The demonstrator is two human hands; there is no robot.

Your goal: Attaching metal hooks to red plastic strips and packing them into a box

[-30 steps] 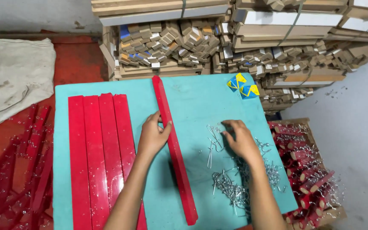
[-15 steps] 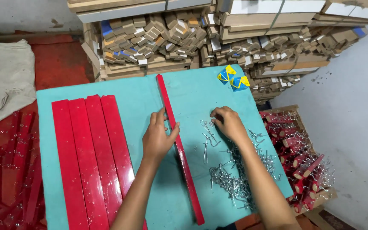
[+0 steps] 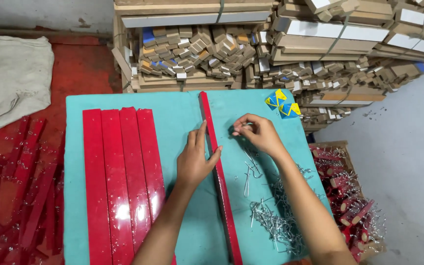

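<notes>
A: We're starting nearest: right of the red strip [image 3: 218, 172], the hook pile [image 3: 276, 221] is lying untouched.

B: We're pressing our left hand [image 3: 195, 159] flat on that strip; our right hand [image 3: 258, 133] is pinching one hook [image 3: 245, 124]. Left of it, four strips [image 3: 121, 176] are lying done; none fitted here yet, we're judging.

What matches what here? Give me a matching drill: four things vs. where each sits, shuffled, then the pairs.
Things:
1. left hand
2. right hand
3. four flat red strips
4. pile of metal wire hooks

Places:
A. side by side on the left part of the teal table
B. loose on the table beside the right forearm
C. resting on the single red strip on edge at mid-table
D. raised over the table right of that strip, fingers pinched on something small and pale

Pairs: 1-C, 2-D, 3-A, 4-B
</notes>
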